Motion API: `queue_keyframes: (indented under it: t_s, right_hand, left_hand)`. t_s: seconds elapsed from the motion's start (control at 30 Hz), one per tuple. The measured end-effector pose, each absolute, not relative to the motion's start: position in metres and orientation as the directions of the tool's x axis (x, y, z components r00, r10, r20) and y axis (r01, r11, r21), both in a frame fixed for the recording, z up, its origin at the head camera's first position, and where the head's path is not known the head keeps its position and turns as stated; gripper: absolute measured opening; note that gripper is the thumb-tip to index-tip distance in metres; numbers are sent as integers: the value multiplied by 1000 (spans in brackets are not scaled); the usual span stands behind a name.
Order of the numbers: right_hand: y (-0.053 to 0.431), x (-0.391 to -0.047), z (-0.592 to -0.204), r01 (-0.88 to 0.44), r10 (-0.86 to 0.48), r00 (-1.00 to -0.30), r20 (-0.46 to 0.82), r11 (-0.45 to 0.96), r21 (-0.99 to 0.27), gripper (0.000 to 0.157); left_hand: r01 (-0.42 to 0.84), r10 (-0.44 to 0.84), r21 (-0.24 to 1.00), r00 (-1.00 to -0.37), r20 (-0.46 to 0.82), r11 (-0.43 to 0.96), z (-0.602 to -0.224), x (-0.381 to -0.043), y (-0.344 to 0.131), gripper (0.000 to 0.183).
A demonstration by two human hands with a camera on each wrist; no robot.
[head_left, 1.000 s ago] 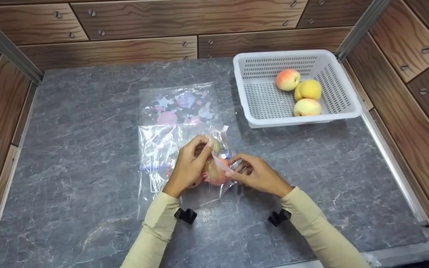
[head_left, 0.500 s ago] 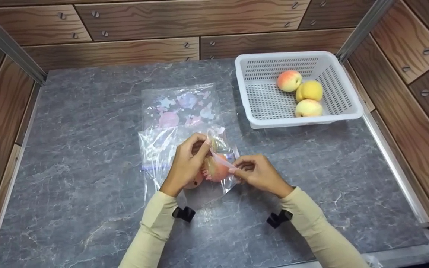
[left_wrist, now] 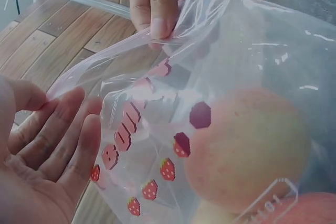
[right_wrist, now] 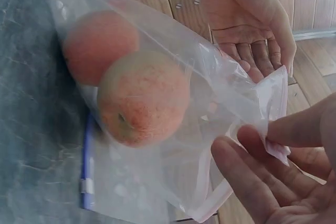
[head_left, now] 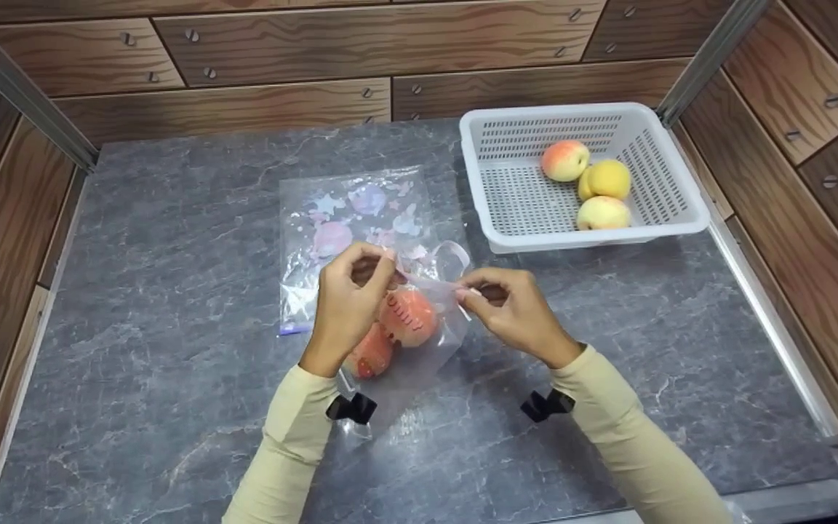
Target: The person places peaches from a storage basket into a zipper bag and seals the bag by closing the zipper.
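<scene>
A clear zip bag [head_left: 430, 360] with printed strawberries and pink lettering is raised by its mouth. Two reddish peaches, one nearer the middle [head_left: 412, 320] and one lower left [head_left: 372, 355], sit inside it. My left hand [head_left: 346, 291] pinches the mouth's left side between thumb and fingers. At the right side, my right hand [head_left: 510, 306] pinches the pinkish strip of the mouth, which the right wrist view shows folded at the thumb [right_wrist: 296, 127]. Part of the strip loops upward behind the hands. The left forearm and hand hide some of the bag's left side.
Under and beyond the hands lies a flat clear bag [head_left: 332, 236] with pastel shapes and a blue zip edge. A white perforated basket [head_left: 521, 236] at the back right holds several peaches [head_left: 603, 213]. Wood-patterned panels [head_left: 281, 47] border the grey table [head_left: 172, 364].
Both hands have moved away from the body, the left also leftward, widening the space between them. The bag's mouth has risen with them, and its peaches show more plainly.
</scene>
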State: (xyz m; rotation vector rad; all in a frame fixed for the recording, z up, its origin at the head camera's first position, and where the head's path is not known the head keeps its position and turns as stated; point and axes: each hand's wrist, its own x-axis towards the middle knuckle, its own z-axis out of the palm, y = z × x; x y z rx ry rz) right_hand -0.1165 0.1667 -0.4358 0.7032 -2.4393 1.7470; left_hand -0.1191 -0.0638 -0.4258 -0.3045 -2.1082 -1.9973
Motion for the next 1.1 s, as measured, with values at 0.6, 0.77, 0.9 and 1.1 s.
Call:
queue_keyframes:
  t_s: [0.6,0.77,0.9,1.1]
  right_hand:
    - [153,-125,-396,-584,-284,-805,521,220,-782,7]
    - [150,-128,-386,-618,-272,-781,562,201,-760,10]
    - [148,-131,-379,-662,-276,-745,607,195,-724,9]
    - [149,-137,-370,-719,-304,-692,655,210,-662,16]
  left_hand:
    - [316,-221,948,-927,302,-29,-393,-107,-70,11]
    - [315,-244,949,-922,301,-22,-383,-101,-70,12]
    - [325,-246,945,-918,310,-23,-379,-98,-71,15]
    - [401,-280,916,-879,385,3,-380,-101,-82,26]
